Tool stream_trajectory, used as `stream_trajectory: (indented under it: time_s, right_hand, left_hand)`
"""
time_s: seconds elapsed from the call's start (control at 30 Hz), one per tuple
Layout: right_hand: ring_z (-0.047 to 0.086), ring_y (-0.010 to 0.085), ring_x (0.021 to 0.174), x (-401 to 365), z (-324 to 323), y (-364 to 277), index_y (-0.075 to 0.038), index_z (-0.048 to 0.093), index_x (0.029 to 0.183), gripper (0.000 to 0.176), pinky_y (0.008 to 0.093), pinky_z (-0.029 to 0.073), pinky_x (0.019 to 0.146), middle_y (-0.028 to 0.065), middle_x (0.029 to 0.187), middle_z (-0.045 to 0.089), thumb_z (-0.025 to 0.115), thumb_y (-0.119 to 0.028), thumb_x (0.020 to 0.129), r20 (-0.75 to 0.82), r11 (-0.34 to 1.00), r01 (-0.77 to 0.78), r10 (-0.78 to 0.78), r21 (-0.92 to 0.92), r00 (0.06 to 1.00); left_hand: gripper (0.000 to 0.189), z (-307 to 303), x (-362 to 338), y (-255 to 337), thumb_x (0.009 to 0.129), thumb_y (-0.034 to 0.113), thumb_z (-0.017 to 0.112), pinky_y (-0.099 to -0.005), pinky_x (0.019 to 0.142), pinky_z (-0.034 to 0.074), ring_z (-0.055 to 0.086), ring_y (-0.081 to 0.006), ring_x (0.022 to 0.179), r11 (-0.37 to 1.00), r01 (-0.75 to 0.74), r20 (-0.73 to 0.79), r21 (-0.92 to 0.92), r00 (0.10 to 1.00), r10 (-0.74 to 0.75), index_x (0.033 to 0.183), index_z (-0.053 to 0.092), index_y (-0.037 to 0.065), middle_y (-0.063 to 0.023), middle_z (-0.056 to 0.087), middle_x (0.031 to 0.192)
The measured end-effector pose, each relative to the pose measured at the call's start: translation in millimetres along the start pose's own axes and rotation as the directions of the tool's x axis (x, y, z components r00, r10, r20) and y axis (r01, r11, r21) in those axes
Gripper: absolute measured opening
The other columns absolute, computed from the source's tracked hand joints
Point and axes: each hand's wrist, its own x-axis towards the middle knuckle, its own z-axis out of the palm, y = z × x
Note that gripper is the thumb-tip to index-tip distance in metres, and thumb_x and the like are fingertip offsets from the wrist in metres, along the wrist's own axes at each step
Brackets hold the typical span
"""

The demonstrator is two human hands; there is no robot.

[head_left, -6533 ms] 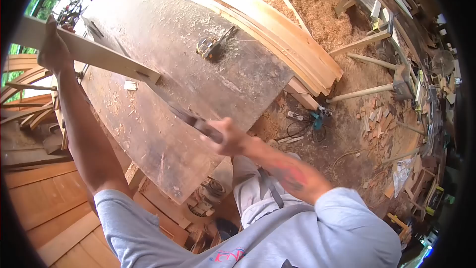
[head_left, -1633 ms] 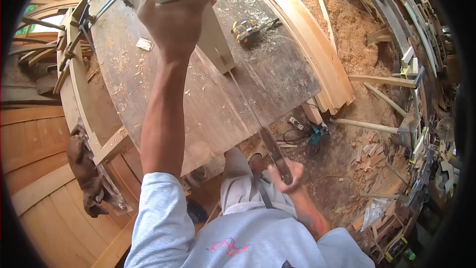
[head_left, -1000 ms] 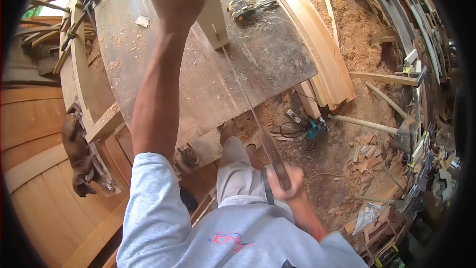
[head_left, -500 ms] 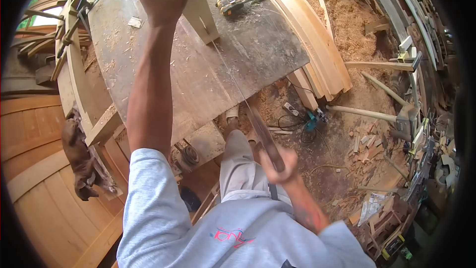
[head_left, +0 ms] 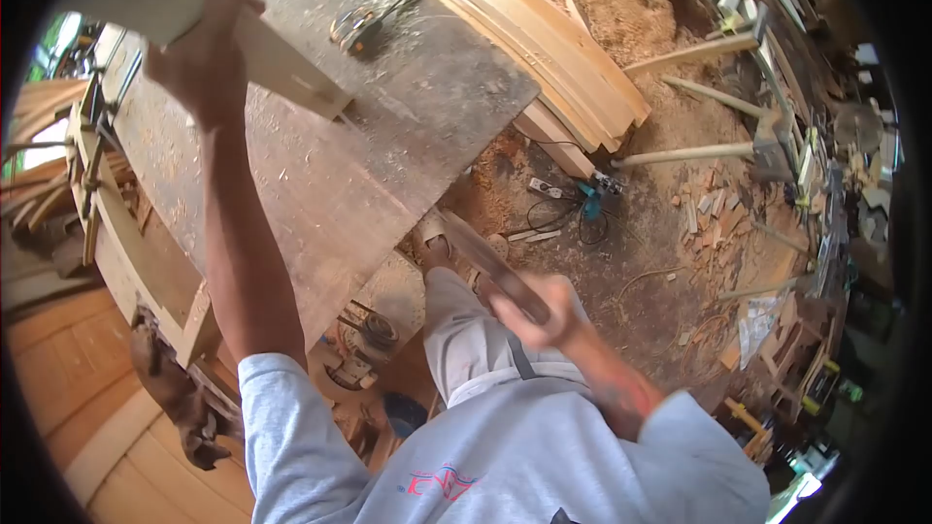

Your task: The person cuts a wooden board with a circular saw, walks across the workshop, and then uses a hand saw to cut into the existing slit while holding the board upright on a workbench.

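My left hand [head_left: 209, 63] is closed around a pale wooden board [head_left: 291, 68], whose narrow end reaches out over the workbench [head_left: 330, 204]. Low in front of my body, my right hand [head_left: 539, 312] grips a handsaw [head_left: 485, 260] by its near end. The saw is seen nearly edge-on, brown near my hand, and its thin blade runs up toward the board's end. Motion blurs the blade, so whether it touches the board cannot be made out. My fingers hide the saw's handle.
A yellow-and-black power tool [head_left: 357, 31] lies on the bench. Long planks [head_left: 544, 49] are stacked along its far side. On the floor are a long-handled mallet [head_left: 772, 146], wood scraps [head_left: 714, 209] and a cable [head_left: 594, 223]. A brown dog [head_left: 175, 393] is at the left.
The view has turned, shifting the bench and board leftward in the picture. My left hand still holds the board, now showing more of its length. My right hand keeps its grip on the saw.
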Motion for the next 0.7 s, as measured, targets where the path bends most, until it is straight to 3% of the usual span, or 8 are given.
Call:
stream_trajectory:
  time_s: [0.1,0.17,0.2,0.27,0.4,0.43,0.53,0.7]
  right_hand:
    - [0.062,0.0246,0.048,-72.5,-69.1,-43.5,-0.001,0.067,0.077,0.006,0.0343,0.048,0.045,0.0113,0.066,0.065,0.072,-0.001,0.073,0.076,0.999,-0.038,0.037,0.005,0.996]
    - [0.063,0.0242,0.049,-61.0,-77.1,-64.0,0.0,0.067,0.078,0.006,0.0341,0.049,0.045,0.0113,0.066,0.065,0.071,-0.001,0.074,0.112,0.993,-0.114,0.109,0.04,0.988]
    - [0.063,0.0238,0.049,-53.4,-79.1,-65.4,0.0,0.067,0.08,0.006,0.0339,0.049,0.046,0.0113,0.066,0.065,0.071,0.0,0.075,0.132,0.983,-0.175,0.167,0.055,0.977]
    - [0.063,0.0218,0.05,-2.6,-28.0,-33.2,0.0,0.066,0.082,0.006,0.0338,0.049,0.047,0.0107,0.065,0.064,0.07,-0.001,0.077,0.013,0.999,0.036,-0.036,-0.002,0.999]
    - [0.062,0.0234,0.051,71.2,51.3,18.5,-0.003,0.066,0.087,0.008,0.0342,0.048,0.046,0.0098,0.063,0.059,0.071,-0.002,0.08,0.01,0.973,-0.08,0.079,0.215,0.997]
    - [0.062,0.0234,0.051,58.4,45.4,15.9,-0.003,0.066,0.087,0.008,0.0342,0.048,0.046,0.0098,0.063,0.059,0.071,-0.002,0.08,-0.01,0.972,-0.094,0.098,0.215,0.995]
    - [0.062,0.0266,0.05,-17.1,-1.4,5.4,-0.001,0.067,0.086,0.01,0.0374,0.048,0.046,0.0105,0.066,0.061,0.071,-0.001,0.077,0.017,0.99,0.136,-0.135,-0.025,0.991]
    - [0.069,0.0265,0.057,-57.5,-56.7,-35.1,0.001,0.071,0.092,0.023,0.0351,0.055,0.051,0.015,0.076,0.069,0.07,-0.001,0.069,0.086,0.997,0.048,-0.043,-0.056,0.995]
  left_hand:
    - [0.018,-3.7,-5.4,23.8,0.09,0.016,0.073,-0.0248,0.062,0.054,0.067,-0.0102,0.06,0.983,0.01,0.031,0.181,0.999,-0.016,0.078,0.075,0.003,-0.0035,0.072,0.066]
    - [0.019,9.3,-14.3,26.8,0.083,0.002,0.068,-0.0293,0.058,0.053,0.065,-0.0164,0.062,0.968,0.147,-0.093,-0.203,0.981,-0.168,0.098,0.07,-0.01,-0.0102,0.069,0.077]
    - [0.019,7.1,-13.5,29.6,0.083,0.002,0.068,-0.0296,0.059,0.053,0.065,-0.0164,0.062,0.981,0.147,-0.065,-0.125,0.986,-0.156,0.098,0.069,-0.01,-0.0106,0.069,0.077]
    - [0.018,9.2,-14.5,27.7,0.082,0.0,0.068,-0.03,0.059,0.053,0.065,-0.0163,0.063,0.979,0.059,-0.094,-0.196,0.992,-0.079,0.097,0.069,-0.01,-0.0106,0.068,0.078]
    - [0.017,0.5,-15.2,30.1,0.085,0.0,0.066,-0.0303,0.059,0.053,0.065,-0.0167,0.062,0.983,0.102,-0.07,-0.155,0.991,-0.114,0.098,0.069,-0.01,-0.0106,0.068,0.077]
    - [0.017,1.4,-11.3,31.7,0.09,0.014,0.073,-0.0257,0.061,0.055,0.068,-0.0119,0.06,0.994,0.104,-0.037,0.032,0.994,-0.103,0.08,0.076,0.001,-0.0058,0.072,0.068]
    - [0.014,3.4,-5.9,26.4,0.09,0.011,0.072,-0.0277,0.061,0.057,0.069,-0.0145,0.06,0.992,0.117,-0.053,-0.045,0.991,-0.119,0.087,0.075,-0.003,-0.0087,0.072,0.069]
    - [0.02,-12.3,6.0,-7.2,0.089,0.008,0.073,-0.0321,0.06,0.059,0.07,-0.0219,0.061,0.998,0.059,0.055,-0.021,0.997,-0.057,0.099,0.071,-0.009,-0.0157,0.072,0.074]
